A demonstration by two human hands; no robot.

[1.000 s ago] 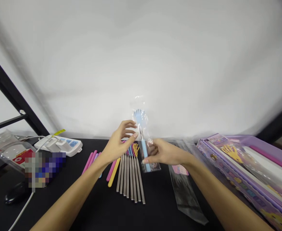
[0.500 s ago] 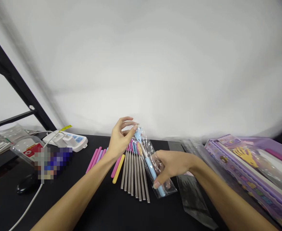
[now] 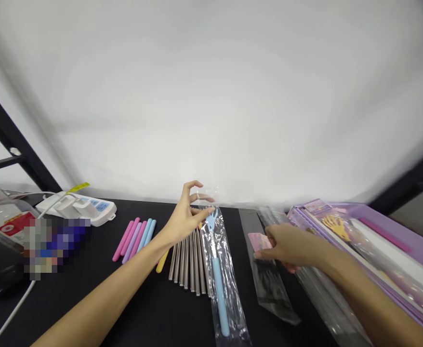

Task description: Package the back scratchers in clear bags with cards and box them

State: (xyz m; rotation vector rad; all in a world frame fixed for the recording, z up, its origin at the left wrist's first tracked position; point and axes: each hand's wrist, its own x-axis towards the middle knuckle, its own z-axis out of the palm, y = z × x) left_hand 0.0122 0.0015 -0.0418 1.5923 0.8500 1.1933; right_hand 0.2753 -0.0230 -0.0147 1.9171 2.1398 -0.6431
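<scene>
My left hand [image 3: 188, 217] has its thumb at the head of a back scratcher [image 3: 219, 289] with a blue handle and a small blue hand-shaped head. The scratcher lies inside a clear plastic bag [image 3: 235, 294], whose top edge is by my curled fingers. My right hand [image 3: 287, 245] pinches a small pink card [image 3: 258, 242] above flat clear bags [image 3: 274, 291]. Left of the bagged scratcher, several metal rods [image 3: 186, 265] lie side by side, their upper ends partly behind my left hand. A yellow handle [image 3: 162, 261] lies beside them, partly covered by my wrist.
Pink, purple and blue handles [image 3: 134, 241] lie on the black table at left. Farther left are a white power strip [image 3: 98, 209], a clear jar [image 3: 2, 221] and a black mouse [image 3: 5, 282]. A purple box [image 3: 363, 212] with a yellow-headed bagged scratcher [image 3: 336, 227] stands at right.
My right hand has left the bagged blue scratcher and moved right to the pink card. The bagged scratcher now lies straighter, with its handle nearer me; my left hand stays at its head.
</scene>
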